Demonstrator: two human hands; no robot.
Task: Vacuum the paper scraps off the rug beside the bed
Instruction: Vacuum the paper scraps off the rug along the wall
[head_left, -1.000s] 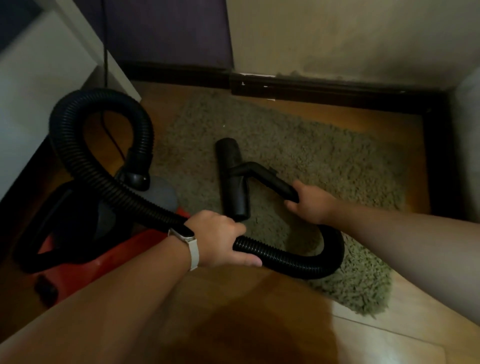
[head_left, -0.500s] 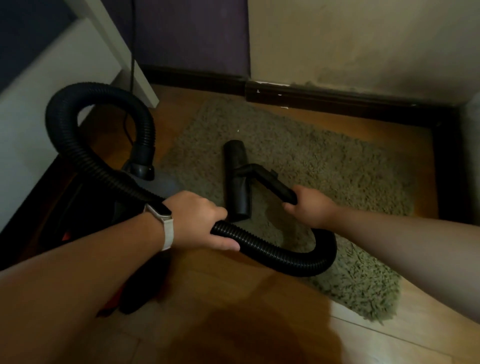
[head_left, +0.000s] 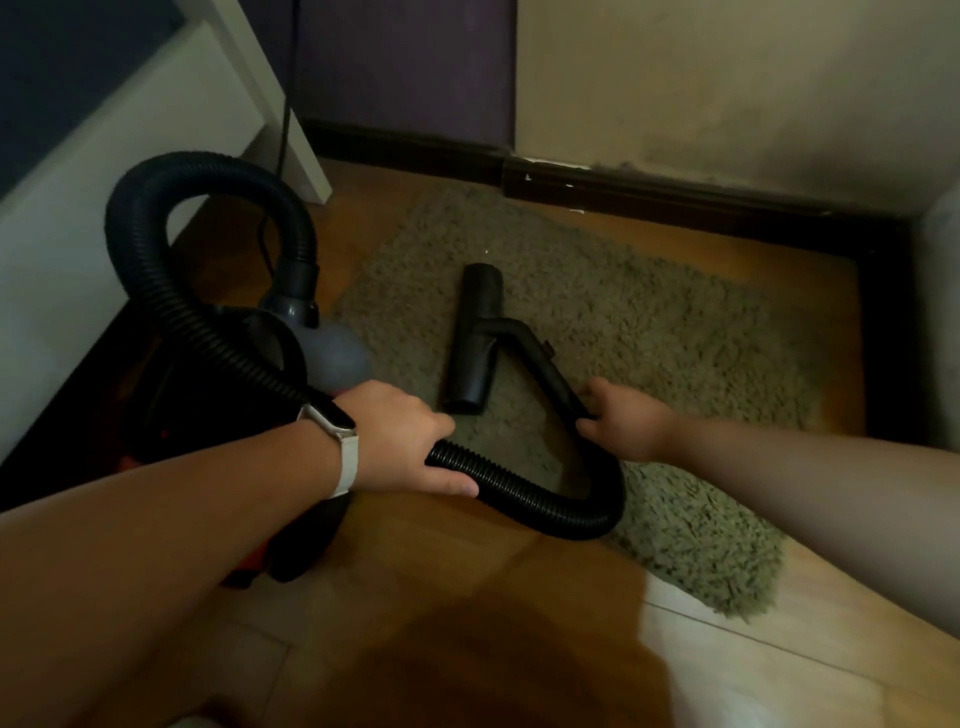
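A shaggy olive rug (head_left: 649, 332) lies on the wooden floor by the wall. A black vacuum nozzle (head_left: 474, 340) rests flat on it, joined to a curved black handle tube (head_left: 540, 364). My right hand (head_left: 626, 418) grips the lower end of that tube. My left hand (head_left: 405, 441), with a white watch on its wrist, grips the ribbed black hose (head_left: 530, 493) that loops from the tube back up to the dark vacuum body (head_left: 234, 374) at the left. A tiny pale speck (head_left: 486, 252) shows on the rug beyond the nozzle.
A white bed frame or furniture side (head_left: 104, 218) rises at the left, with a thin black cord (head_left: 285, 104) running down beside it. A dark skirting board (head_left: 675, 192) lines the wall behind the rug, and a dark upright edge (head_left: 888, 332) bounds the right side.
The view has shifted right and down, so the vacuum body and hose loop appear farther right. Both hands keep their hold; the nozzle stays on the rug.
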